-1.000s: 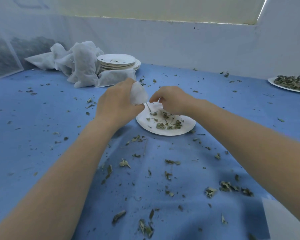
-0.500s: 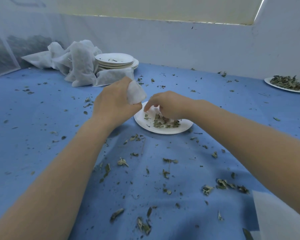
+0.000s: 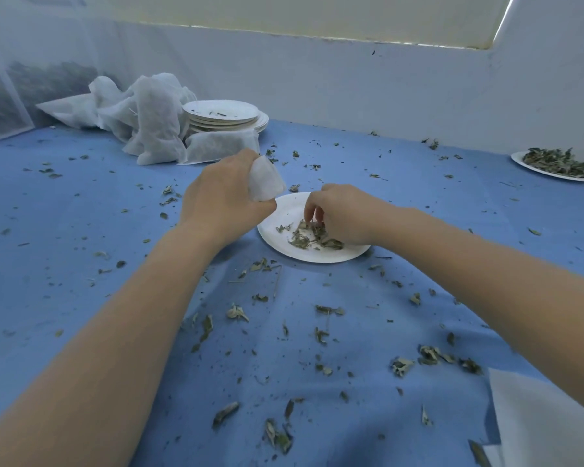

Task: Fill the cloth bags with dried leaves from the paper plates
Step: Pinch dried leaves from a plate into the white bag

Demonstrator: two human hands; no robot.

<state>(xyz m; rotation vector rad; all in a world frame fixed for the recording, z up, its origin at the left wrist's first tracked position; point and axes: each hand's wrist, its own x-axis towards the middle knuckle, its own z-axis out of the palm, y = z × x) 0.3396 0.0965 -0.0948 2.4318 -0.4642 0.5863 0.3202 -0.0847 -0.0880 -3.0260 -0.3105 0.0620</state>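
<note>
My left hand [image 3: 218, 200] grips a small white cloth bag [image 3: 264, 180] just left of a white paper plate [image 3: 285, 239] in the middle of the blue cloth. A thin scatter of dried leaves [image 3: 309, 237] lies on that plate. My right hand [image 3: 339, 214] reaches down onto the plate, its curled fingertips pinching at the leaves. The bag's opening is hidden by my left hand.
A heap of white cloth bags [image 3: 149, 119] lies at the back left beside a stack of paper plates [image 3: 221, 112]. Another plate heaped with leaves [image 3: 560, 163] sits at the far right. Loose leaf bits [image 3: 429, 358] litter the blue cloth. A white sheet [image 3: 547, 419] lies at the near right corner.
My right hand has moved away from the bag's mouth and dropped onto the plate's leaves. My left hand keeps holding the bag in about the same spot.
</note>
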